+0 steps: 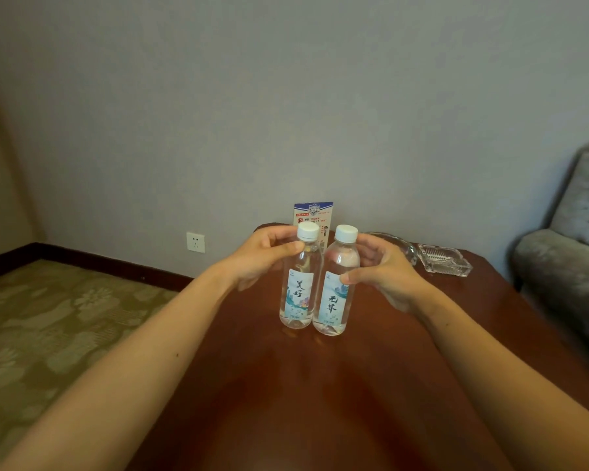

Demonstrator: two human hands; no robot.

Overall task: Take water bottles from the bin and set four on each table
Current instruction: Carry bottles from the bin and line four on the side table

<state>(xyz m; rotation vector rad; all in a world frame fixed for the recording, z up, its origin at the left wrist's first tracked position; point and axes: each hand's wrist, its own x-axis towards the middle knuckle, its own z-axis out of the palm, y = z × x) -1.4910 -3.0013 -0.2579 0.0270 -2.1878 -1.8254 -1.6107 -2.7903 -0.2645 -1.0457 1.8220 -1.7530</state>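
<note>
Two bare forearms reach in from the bottom corners over a glossy reddish-brown table (286, 402), converging on a pair of clear water bottles that stand upright side by side, touching or nearly so, near the middle of the tabletop. The left hand (262, 258) curls around the neck and shoulder of the left bottle (298, 283), thumb across the front just under the white cap, fingers behind; it grasps that bottle high, well above the label. The right hand (385, 270) wraps the right bottle (335, 290) lower down, thumb pressed against the top edge of the label and fingers seen through the clear plastic behind it. Both bottle bases appear to rest on the wood.

Behind the bottles a printed card (315, 214) stands upright against the grey wall. To the right, toward the table's far edge, sit a clear glass dish (402, 244) and a glass ashtray (444, 260) just beside it. A grey armchair (572, 253) stands past the table's right side, patterned carpet (48, 328) lies to the left, and a wall socket (195, 242) is low on the wall.
</note>
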